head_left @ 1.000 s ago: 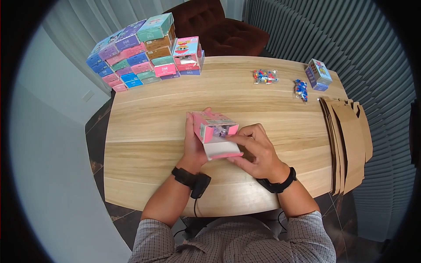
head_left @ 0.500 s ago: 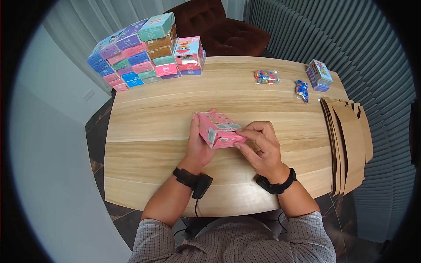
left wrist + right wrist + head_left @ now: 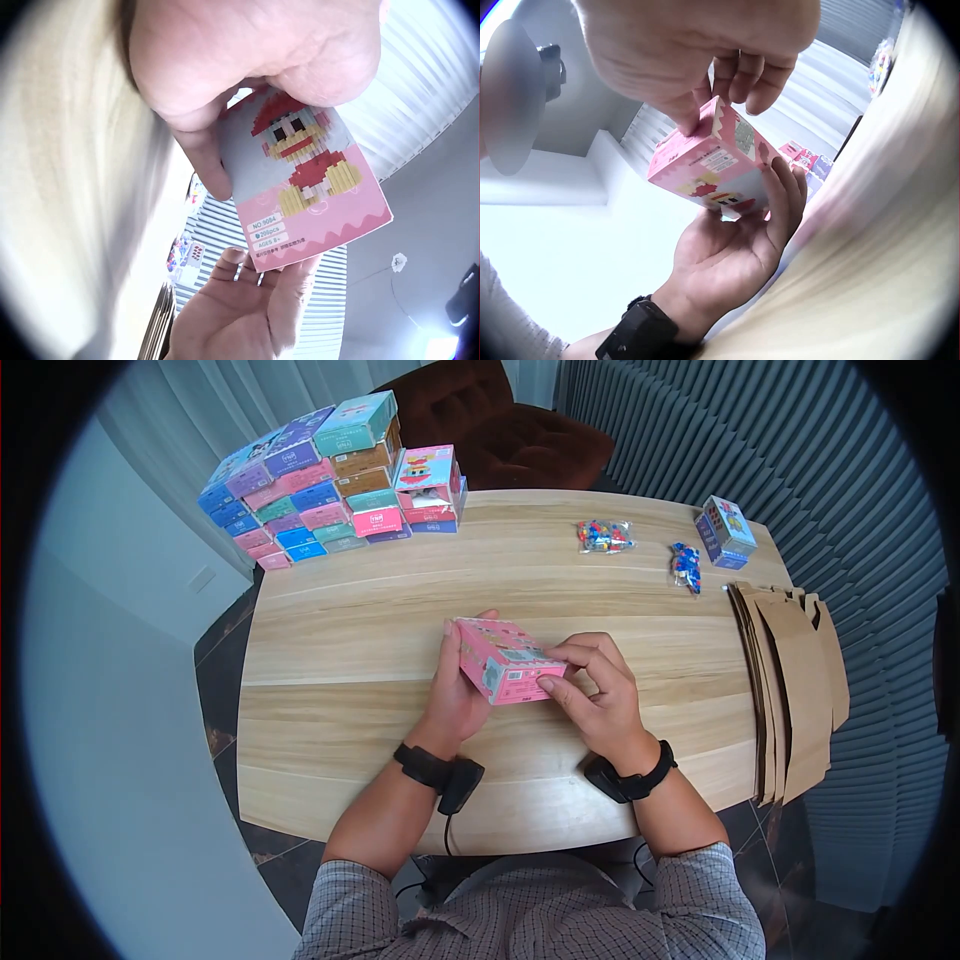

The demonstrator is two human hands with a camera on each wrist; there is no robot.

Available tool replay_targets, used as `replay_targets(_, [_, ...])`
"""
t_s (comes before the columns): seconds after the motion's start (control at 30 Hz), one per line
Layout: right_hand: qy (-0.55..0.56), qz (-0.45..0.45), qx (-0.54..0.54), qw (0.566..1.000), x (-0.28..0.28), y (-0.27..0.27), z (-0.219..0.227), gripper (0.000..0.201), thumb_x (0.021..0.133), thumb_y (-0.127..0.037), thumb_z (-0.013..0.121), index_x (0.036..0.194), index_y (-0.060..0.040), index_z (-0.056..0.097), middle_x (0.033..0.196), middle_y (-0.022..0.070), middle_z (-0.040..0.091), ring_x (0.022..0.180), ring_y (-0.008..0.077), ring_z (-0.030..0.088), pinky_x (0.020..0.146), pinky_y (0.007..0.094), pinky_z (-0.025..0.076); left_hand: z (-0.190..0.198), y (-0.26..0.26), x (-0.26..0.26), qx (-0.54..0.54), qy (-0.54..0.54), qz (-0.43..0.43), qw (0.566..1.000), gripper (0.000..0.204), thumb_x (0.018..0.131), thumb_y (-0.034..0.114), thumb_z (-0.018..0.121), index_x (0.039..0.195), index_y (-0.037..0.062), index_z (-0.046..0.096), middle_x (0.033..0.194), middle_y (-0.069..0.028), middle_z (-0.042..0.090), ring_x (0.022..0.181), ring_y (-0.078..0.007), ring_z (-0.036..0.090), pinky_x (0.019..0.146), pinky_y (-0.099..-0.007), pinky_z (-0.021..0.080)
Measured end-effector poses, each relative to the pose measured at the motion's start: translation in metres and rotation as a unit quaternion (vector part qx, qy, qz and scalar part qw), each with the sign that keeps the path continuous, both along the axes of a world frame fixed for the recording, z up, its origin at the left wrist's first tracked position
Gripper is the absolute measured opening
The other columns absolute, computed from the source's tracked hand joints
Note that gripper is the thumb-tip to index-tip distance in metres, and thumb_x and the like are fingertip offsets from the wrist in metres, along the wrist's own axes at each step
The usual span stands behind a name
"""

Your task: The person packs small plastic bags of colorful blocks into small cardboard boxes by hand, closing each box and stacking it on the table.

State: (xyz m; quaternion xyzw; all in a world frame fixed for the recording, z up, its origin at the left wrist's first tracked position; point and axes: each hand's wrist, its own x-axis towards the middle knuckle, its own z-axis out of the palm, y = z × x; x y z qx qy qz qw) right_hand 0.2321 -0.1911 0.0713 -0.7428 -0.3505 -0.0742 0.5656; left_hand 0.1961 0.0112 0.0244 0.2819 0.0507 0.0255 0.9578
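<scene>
A pink box [image 3: 508,660] is held above the table in the head view, its near end flap closed. My left hand [image 3: 456,690] grips it from the left and below, fingers curled round its far side. At the near right end, my right hand [image 3: 604,700] pinches the box edge between thumb and fingers. The left wrist view shows a blocky figure printed on one face of the box [image 3: 300,172]. In the right wrist view the right thumb presses on the end of the box [image 3: 712,161], while the left hand [image 3: 731,247] supports it underneath.
Stacked colourful boxes [image 3: 300,480] stand at the back left of the table [image 3: 350,760]. Two bags of small bricks, one multicoloured [image 3: 604,536] and one mostly blue [image 3: 686,566], lie back right near two stacked boxes [image 3: 726,532]. Brown paper bags [image 3: 800,690] lie along the right edge.
The box end hung open with its flap down a second ago and is now closed. Both hands have tilted the box slightly, and the right thumb has moved onto its end face.
</scene>
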Motion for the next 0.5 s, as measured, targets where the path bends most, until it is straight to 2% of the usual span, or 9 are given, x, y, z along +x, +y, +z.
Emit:
replay_targets(0.1, [0.063,0.019,0.005,0.998,-0.002,0.002,0.008,0.044,0.085,-0.005,0.086,0.126,-0.002,0.071,0.123,0.0145,0.064,0.109,0.0295,0.066,0.092,0.0365,0.058,-0.002,0.001,0.001,-0.002,0.003,0.015,1.0,0.065,0.112,0.058,0.039,0.147,0.0035,0.043,0.132,-0.02,0.063,0.126,-0.0334,0.062,0.111,-0.049,0.05])
replay_targets(0.2, [0.058,0.044,-0.027,0.997,-0.001,0.003,0.012,0.051,0.083,-0.002,0.086,0.131,-0.0024,0.068,0.128,0.0155,0.062,0.113,0.0311,0.066,0.095,0.0362,0.059,-0.006,0.005,0.002,-0.026,0.01,0.018,0.999,0.067,0.111,0.06,0.038,0.148,0.0053,0.044,0.136,-0.0183,0.062,0.128,-0.0323,0.061,0.111,-0.0496,0.05])
replay_targets(0.27, [-0.009,0.046,-0.046,0.998,0.001,0.006,0.009,0.055,0.082,-0.001,0.086,0.133,-0.0025,0.067,0.129,0.0156,0.062,0.113,0.0315,0.067,0.093,0.0366,0.059,-0.005,0.005,0.001,-0.068,0.027,0.009,0.997,0.068,0.111,0.063,0.036,0.15,0.0084,0.047,0.14,-0.0162,0.061,0.13,-0.0316,0.06,0.111,-0.0505,0.05])
replay_targets(0.37, [-0.07,0.045,-0.067,0.994,0.007,0.01,0.01,0.056,0.079,0.0,0.087,0.131,-0.002,0.068,0.127,0.0162,0.064,0.112,0.0322,0.067,0.091,0.0388,0.059,-0.002,0.005,0.0,-0.05,0.013,-0.005,0.999,0.072,0.109,0.067,0.034,0.151,0.0093,0.047,0.142,-0.0157,0.06,0.131,-0.0313,0.06,0.11,-0.0517,0.051])
replay_targets(0.47, [-0.134,0.024,-0.084,0.987,0.016,0.015,0.026,0.053,0.079,0.001,0.087,0.129,-0.0022,0.07,0.121,0.016,0.066,0.108,0.0322,0.068,0.086,0.0396,0.059,0.011,0.0,-0.002,-0.069,-0.025,0.017,0.997,0.075,0.109,0.068,0.033,0.149,0.0054,0.044,0.139,-0.0191,0.058,0.127,-0.0337,0.061,0.107,-0.0524,0.052])
replay_targets(0.5, [-0.148,0.007,-0.079,0.986,0.022,0.02,0.034,0.052,0.079,0.001,0.086,0.128,-0.0025,0.07,0.119,0.0158,0.067,0.105,0.0318,0.068,0.084,0.0398,0.058,0.005,0.003,-0.001,-0.057,-0.02,0.0,0.998,0.077,0.108,0.069,0.033,0.149,0.005,0.043,0.139,-0.02,0.058,0.125,-0.0346,0.062,0.106,-0.0526,0.053])
